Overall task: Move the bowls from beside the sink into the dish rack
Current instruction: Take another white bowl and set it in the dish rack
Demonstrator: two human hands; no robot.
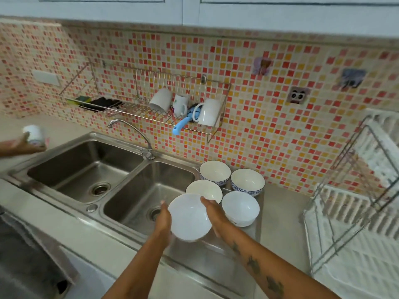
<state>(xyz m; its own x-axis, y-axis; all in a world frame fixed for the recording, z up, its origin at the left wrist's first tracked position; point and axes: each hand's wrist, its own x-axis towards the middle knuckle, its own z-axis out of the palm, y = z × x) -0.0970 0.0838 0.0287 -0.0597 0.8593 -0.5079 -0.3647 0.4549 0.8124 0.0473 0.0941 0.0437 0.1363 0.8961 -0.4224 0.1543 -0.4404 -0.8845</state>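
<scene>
Both my hands hold one white bowl (189,217) over the steel drainboard at the right edge of the sink (121,169). My left hand (163,219) grips its left rim and my right hand (212,212) its right rim. Several more bowls stand on the drainboard behind it: a plain white one (240,208), a white one partly hidden (204,189), and two with blue patterned sides (214,172) (247,182). The white dish rack (356,244) with a wire frame stands on the counter at the far right.
A wall-mounted wire shelf (138,108) above the sink carries mugs, a sponge and a blue-handled brush. The faucet (138,134) rises between the two basins. At the far left another person's hand (23,143) holds a white cup. The grey counter runs along the tiled wall.
</scene>
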